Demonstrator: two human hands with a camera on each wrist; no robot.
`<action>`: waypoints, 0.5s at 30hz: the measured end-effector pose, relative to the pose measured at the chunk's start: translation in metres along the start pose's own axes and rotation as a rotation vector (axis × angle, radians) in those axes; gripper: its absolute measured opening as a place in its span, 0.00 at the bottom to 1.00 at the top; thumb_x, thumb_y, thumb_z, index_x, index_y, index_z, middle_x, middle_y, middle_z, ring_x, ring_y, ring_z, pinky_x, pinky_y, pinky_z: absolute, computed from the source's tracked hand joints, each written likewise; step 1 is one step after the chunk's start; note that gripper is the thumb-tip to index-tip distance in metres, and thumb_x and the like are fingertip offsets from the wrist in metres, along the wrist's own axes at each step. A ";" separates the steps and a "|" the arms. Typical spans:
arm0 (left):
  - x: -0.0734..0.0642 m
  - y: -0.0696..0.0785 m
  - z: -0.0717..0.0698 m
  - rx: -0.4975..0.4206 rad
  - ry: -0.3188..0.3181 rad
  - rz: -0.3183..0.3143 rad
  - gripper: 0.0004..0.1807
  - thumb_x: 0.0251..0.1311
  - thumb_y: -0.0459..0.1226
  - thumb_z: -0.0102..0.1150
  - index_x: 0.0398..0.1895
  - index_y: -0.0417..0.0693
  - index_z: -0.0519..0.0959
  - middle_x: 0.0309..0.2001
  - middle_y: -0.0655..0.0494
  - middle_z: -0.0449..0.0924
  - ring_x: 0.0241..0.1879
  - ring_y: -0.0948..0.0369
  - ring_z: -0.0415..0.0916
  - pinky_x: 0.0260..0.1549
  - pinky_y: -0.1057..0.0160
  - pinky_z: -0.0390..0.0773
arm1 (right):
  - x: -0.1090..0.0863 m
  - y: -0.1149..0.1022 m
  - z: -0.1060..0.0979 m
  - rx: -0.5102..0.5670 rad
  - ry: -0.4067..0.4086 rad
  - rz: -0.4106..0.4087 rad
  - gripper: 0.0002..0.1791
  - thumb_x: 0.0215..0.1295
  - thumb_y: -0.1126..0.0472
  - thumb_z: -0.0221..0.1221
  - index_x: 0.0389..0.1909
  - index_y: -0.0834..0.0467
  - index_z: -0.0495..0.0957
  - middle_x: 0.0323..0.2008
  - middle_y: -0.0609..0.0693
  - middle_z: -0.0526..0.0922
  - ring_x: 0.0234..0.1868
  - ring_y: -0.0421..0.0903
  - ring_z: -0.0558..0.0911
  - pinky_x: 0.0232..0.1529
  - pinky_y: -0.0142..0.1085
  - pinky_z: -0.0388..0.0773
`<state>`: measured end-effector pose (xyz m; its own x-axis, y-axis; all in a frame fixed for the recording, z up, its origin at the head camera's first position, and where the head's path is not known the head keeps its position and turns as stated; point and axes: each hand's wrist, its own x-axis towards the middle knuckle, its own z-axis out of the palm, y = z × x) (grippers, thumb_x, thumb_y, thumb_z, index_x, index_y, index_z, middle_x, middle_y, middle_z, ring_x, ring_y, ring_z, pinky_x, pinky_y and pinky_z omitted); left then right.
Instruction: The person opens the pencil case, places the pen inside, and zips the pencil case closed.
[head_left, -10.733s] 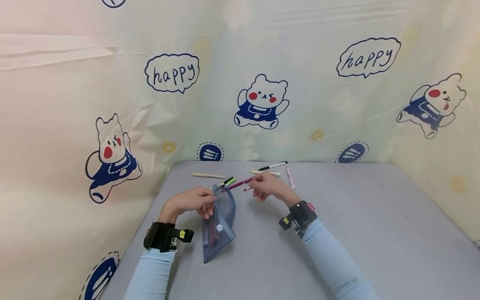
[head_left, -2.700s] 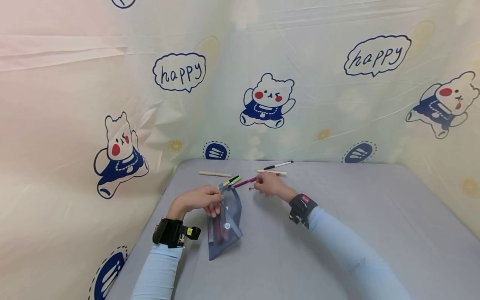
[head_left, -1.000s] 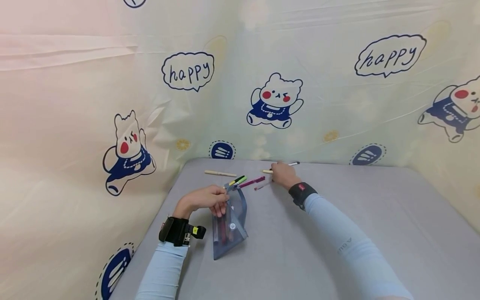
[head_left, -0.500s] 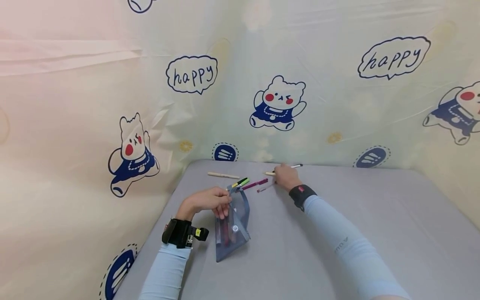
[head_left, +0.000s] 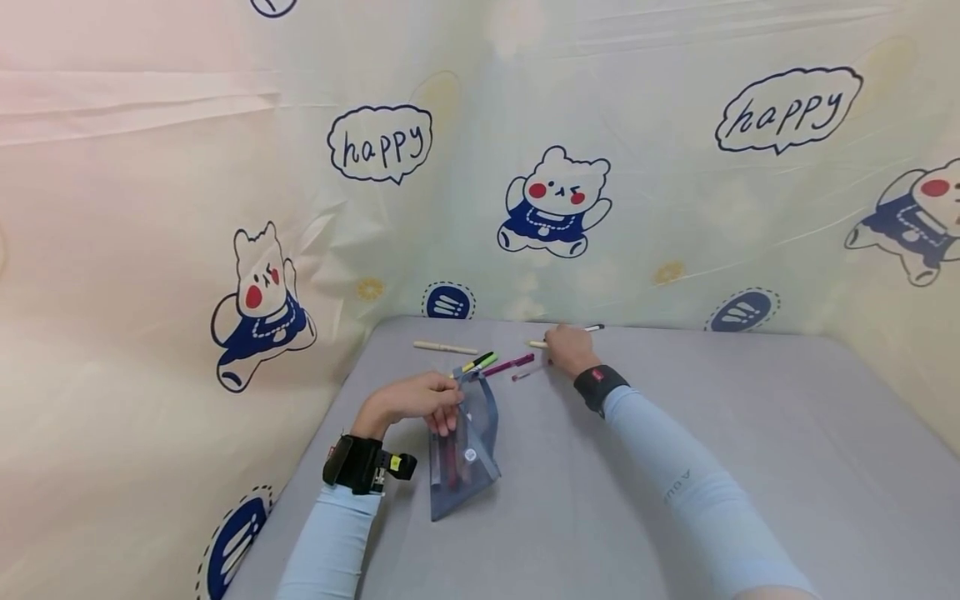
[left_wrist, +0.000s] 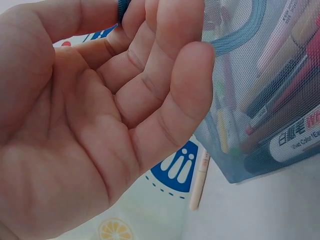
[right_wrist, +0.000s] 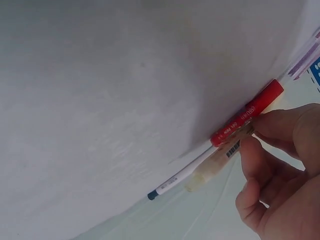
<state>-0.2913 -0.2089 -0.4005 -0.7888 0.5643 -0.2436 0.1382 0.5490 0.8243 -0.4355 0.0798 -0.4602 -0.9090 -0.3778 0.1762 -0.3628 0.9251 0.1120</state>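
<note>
My left hand grips the upper edge of a blue-grey mesh pencil pouch and holds it upright on the table. Several pens and markers show through the mesh. At the back, my right hand pinches a cream marker between thumb and index finger. Right against that marker lie a red marker and a white pen with a dark tip. In the head view, the right hand hides most of these pens.
By the pouch mouth lie a black-and-yellow pen, a green pen, a magenta pen and a slim clear pen. A beige marker lies at the back left of the grey table. Behind stands a printed cloth.
My right hand has moved from near the pouch to the back pens, then stayed there. A pink pen at the back right is gone from the table. The left hand has kept its hold.
</note>
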 end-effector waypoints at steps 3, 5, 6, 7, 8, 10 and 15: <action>0.001 -0.001 0.001 0.000 0.003 0.004 0.16 0.75 0.38 0.42 0.31 0.39 0.76 0.26 0.52 0.84 0.23 0.60 0.81 0.26 0.59 0.83 | 0.001 0.001 0.002 -0.032 0.003 -0.009 0.07 0.58 0.63 0.67 0.37 0.59 0.82 0.30 0.56 0.82 0.30 0.52 0.81 0.32 0.47 0.81; 0.001 -0.001 0.001 0.000 0.001 0.005 0.16 0.75 0.37 0.41 0.31 0.39 0.76 0.26 0.52 0.84 0.23 0.60 0.81 0.25 0.60 0.82 | 0.001 0.001 0.001 -0.045 -0.001 -0.013 0.07 0.58 0.62 0.67 0.37 0.59 0.82 0.30 0.56 0.82 0.30 0.51 0.80 0.33 0.47 0.80; 0.001 -0.001 0.001 0.001 0.001 0.005 0.16 0.75 0.37 0.41 0.31 0.39 0.76 0.26 0.52 0.84 0.23 0.60 0.81 0.25 0.60 0.83 | 0.001 0.001 0.000 -0.049 -0.003 -0.015 0.08 0.57 0.62 0.67 0.37 0.59 0.82 0.30 0.56 0.83 0.30 0.51 0.80 0.34 0.47 0.80; 0.001 0.000 0.001 0.002 0.000 0.005 0.17 0.75 0.37 0.41 0.31 0.39 0.76 0.26 0.52 0.84 0.23 0.60 0.81 0.26 0.59 0.83 | 0.001 0.001 -0.001 -0.050 -0.004 -0.016 0.08 0.57 0.61 0.68 0.36 0.58 0.82 0.30 0.55 0.83 0.30 0.51 0.80 0.35 0.47 0.80; 0.000 0.000 0.001 0.004 -0.001 0.005 0.17 0.75 0.37 0.41 0.31 0.39 0.76 0.26 0.52 0.84 0.23 0.60 0.81 0.26 0.58 0.83 | 0.000 0.001 -0.002 -0.049 -0.006 -0.016 0.08 0.57 0.61 0.68 0.36 0.58 0.82 0.30 0.55 0.83 0.31 0.51 0.80 0.36 0.47 0.80; 0.000 0.001 0.002 0.009 -0.003 0.003 0.17 0.75 0.37 0.41 0.31 0.38 0.76 0.26 0.51 0.84 0.23 0.60 0.81 0.27 0.56 0.83 | -0.001 0.001 -0.006 -0.037 -0.011 -0.015 0.09 0.57 0.61 0.68 0.37 0.59 0.82 0.31 0.55 0.83 0.31 0.51 0.80 0.38 0.48 0.80; 0.000 0.001 0.002 0.014 0.000 0.002 0.16 0.75 0.38 0.42 0.31 0.39 0.75 0.27 0.50 0.84 0.23 0.60 0.81 0.29 0.52 0.84 | -0.005 -0.001 -0.015 0.015 -0.010 -0.011 0.07 0.59 0.63 0.66 0.36 0.60 0.81 0.30 0.56 0.83 0.30 0.51 0.79 0.36 0.47 0.78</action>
<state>-0.2901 -0.2074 -0.4007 -0.7887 0.5652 -0.2420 0.1480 0.5566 0.8175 -0.4274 0.0800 -0.4466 -0.9071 -0.3874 0.1649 -0.3755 0.9215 0.0995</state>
